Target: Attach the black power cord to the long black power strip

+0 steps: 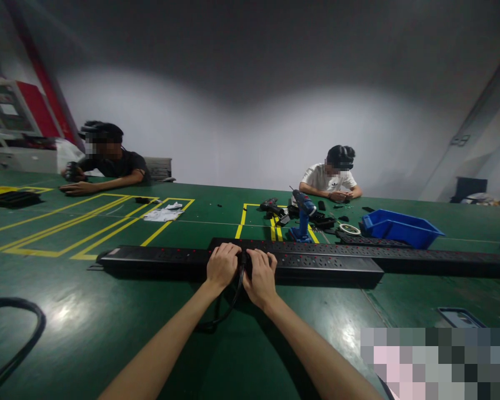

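Observation:
A long black power strip with red-marked sockets lies across the green table. My left hand is closed on its middle, fingers bent over the top beside a black cable. Close on the right, my right hand has its fingers curled over the same strip. Between the two hands a black cable hangs down and bends left onto the table; its end is hidden by the fingers. Behind this strip lies a second, longer black strip reaching to the right edge.
A blue cordless drill stands behind the strips, near small black parts. Right of it is a blue bin. White papers lie back left. A thick cable loops at front left. Two people sit across the table.

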Action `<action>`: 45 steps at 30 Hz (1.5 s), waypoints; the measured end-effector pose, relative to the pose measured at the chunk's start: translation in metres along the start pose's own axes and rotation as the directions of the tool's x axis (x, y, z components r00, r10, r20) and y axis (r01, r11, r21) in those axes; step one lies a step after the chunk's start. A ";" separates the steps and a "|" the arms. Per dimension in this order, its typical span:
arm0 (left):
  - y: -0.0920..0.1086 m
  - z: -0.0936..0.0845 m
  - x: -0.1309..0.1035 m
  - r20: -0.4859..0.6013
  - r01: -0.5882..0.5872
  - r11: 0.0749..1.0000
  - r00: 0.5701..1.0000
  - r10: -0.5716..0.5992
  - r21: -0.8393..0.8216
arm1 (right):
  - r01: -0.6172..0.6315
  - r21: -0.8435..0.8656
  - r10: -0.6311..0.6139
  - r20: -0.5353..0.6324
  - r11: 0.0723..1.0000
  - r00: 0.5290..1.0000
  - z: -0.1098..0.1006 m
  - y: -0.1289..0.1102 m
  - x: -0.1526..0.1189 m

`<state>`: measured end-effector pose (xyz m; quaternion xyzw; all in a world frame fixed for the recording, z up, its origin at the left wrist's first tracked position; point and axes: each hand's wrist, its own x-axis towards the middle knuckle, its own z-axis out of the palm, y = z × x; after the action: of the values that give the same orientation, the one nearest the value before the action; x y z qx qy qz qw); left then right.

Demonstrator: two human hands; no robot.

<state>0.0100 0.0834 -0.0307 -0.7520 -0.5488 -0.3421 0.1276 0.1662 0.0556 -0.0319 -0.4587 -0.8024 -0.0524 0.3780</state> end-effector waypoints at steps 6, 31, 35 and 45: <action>0.001 -0.001 0.002 0.009 0.019 1.000 1.000 -0.019 0.000 | -0.025 0.027 0.024 0.018 0.999 1.000 0.003 0.000 -0.001; -0.002 -0.002 0.003 0.000 0.009 0.999 1.000 -0.009 -0.053 | -0.037 -0.018 0.037 0.030 0.999 0.999 0.002 -0.002 -0.002; -0.003 -0.002 0.004 -0.013 -0.001 0.998 1.000 0.000 -0.058 | -0.036 -0.017 0.036 0.029 0.999 0.999 0.002 -0.002 -0.002; -0.004 0.000 0.003 -0.020 0.001 0.999 1.000 -0.002 -0.044 | -0.009 -0.049 0.011 0.040 0.999 0.999 -0.004 -0.005 0.002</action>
<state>0.0070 0.0876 -0.0295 -0.7507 -0.5405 -0.3618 0.1160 0.1641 0.0531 -0.0266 -0.4728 -0.8060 -0.0607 0.3509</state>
